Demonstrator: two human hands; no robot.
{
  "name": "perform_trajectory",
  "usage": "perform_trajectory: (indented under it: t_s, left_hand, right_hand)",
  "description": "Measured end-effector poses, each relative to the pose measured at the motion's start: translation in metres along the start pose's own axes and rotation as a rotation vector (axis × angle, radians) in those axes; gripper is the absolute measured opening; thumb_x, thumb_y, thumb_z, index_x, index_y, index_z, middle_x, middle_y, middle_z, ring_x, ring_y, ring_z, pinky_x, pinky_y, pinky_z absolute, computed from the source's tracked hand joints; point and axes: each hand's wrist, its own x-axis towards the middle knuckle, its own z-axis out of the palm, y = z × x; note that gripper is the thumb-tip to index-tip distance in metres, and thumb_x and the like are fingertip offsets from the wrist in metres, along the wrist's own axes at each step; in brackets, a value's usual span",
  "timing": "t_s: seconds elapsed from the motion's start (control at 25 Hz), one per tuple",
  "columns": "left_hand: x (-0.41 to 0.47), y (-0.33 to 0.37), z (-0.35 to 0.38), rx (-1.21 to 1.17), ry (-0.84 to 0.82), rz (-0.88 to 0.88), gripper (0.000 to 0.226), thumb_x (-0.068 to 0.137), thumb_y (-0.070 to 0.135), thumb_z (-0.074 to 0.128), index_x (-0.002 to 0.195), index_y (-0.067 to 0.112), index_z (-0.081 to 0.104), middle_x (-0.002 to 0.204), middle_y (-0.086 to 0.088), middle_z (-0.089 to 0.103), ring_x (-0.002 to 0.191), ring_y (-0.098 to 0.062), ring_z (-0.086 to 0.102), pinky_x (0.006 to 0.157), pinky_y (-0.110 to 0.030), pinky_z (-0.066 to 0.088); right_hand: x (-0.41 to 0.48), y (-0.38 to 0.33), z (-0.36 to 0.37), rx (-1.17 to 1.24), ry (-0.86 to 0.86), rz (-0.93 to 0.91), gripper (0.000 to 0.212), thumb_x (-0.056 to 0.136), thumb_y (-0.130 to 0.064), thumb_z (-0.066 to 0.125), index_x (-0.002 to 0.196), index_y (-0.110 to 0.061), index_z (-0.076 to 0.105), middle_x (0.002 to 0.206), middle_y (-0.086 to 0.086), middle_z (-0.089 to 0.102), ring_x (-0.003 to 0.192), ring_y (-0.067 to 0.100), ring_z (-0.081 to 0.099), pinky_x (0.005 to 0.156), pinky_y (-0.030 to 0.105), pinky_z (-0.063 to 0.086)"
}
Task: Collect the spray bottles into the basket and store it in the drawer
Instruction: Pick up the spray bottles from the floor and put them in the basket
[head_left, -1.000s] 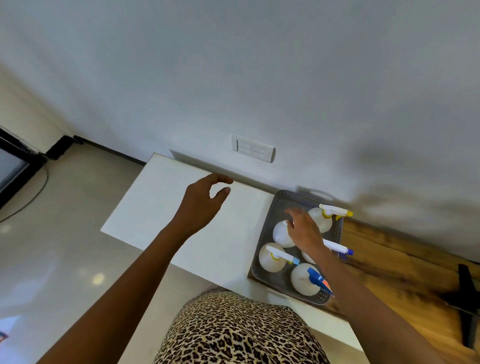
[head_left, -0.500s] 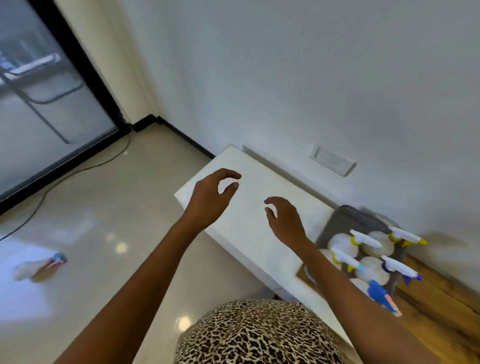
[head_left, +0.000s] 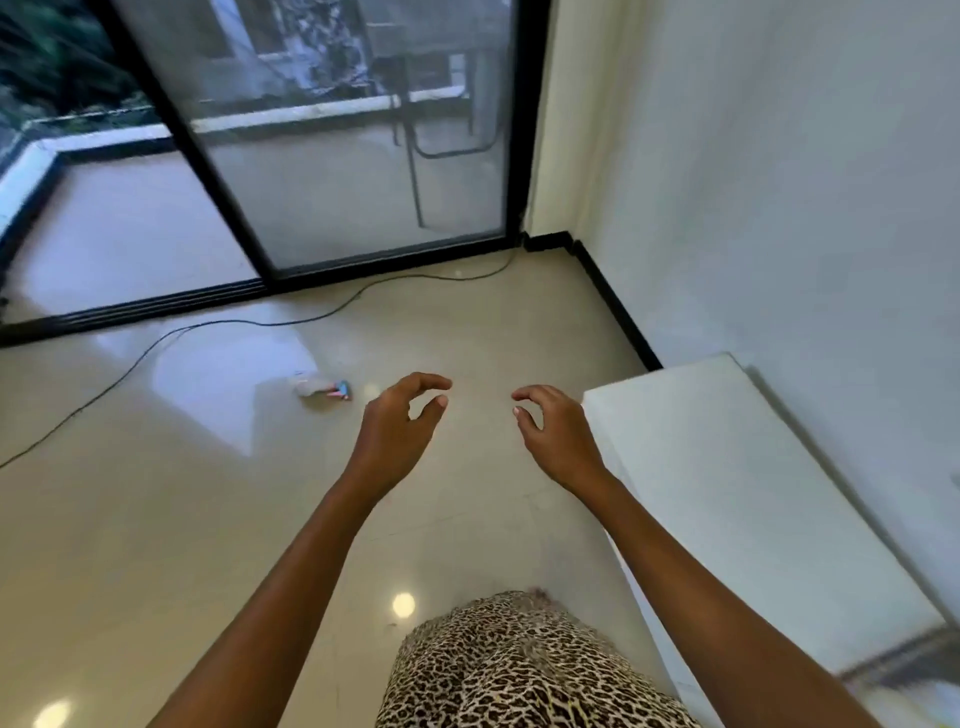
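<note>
Left hand (head_left: 397, 428) and right hand (head_left: 553, 434) outstretched, grips loosely spread, empty; blurred spray bottle (head_left: 323, 388), seemingly, on floor.

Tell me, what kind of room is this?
Probably a room in a home, next to a balcony. A sliding glass door opens onto it, the tiled floor is shiny, and a spray bottle lies by a cable.

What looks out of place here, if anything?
A spray bottle lies on its side on the floor, away from the white cabinet top. A loose cable also trails across the floor. Both the left hand and the right hand are empty.
</note>
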Motion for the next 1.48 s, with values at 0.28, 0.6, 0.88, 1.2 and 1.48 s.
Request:
perform_trajectory:
  t_s: [0.28,0.6,0.88,1.2,1.48]
  left_hand:
    - [0.055,-0.072,-0.075,-0.028,0.183,-0.167,0.016,0.089,0.018,0.055,0.100,0.025,0.063,0.113,0.009,0.062,0.108,-0.013,0.056,0.083,-0.024,0.037]
    - [0.193,-0.125,-0.161,-0.046,0.278,-0.296,0.015,0.089,0.017,0.054,0.097,0.024,0.064,0.109,0.000,0.066,0.098,-0.015,0.057,0.072,-0.017,0.041]
    - [0.297,-0.185,-0.227,-0.060,0.276,-0.413,0.017,0.089,0.017,0.054,0.102,0.023,0.064,0.114,-0.001,0.065,0.105,-0.016,0.057,0.084,-0.023,0.038]
    - [0.461,-0.314,-0.299,0.006,0.099,-0.530,0.021,0.088,0.014,0.054,0.107,0.013,0.064,0.117,-0.006,0.065,0.112,-0.018,0.056,0.083,-0.023,0.037]
    - [0.561,-0.461,-0.278,0.230,-0.249,-0.584,0.032,0.089,0.013,0.052,0.120,0.009,0.054,0.128,-0.011,0.059,0.116,-0.029,0.054,0.090,-0.032,0.044]
  right_hand:
    - [0.093,-0.057,0.081,-0.004,-0.168,-0.117,0.023,0.089,-0.014,0.054,0.109,-0.007,0.062,0.115,0.011,0.065,0.108,0.024,0.059,0.093,0.033,0.045]
    - [0.254,-0.110,0.167,0.014,-0.301,-0.111,0.024,0.090,-0.014,0.053,0.111,-0.007,0.062,0.116,0.010,0.065,0.108,0.022,0.058,0.092,0.029,0.045]
    - [0.375,-0.142,0.251,-0.038,-0.436,-0.056,0.025,0.090,-0.016,0.054,0.112,-0.008,0.062,0.117,0.010,0.065,0.108,0.022,0.058,0.091,0.027,0.044]
    - [0.517,-0.147,0.387,-0.079,-0.495,0.186,0.022,0.088,-0.014,0.055,0.107,-0.007,0.063,0.109,0.011,0.068,0.101,0.023,0.062,0.087,0.025,0.044]
    - [0.585,-0.086,0.523,-0.161,-0.636,0.446,0.021,0.089,-0.014,0.053,0.106,-0.007,0.063,0.110,0.014,0.068,0.098,0.025,0.063,0.086,0.029,0.048]
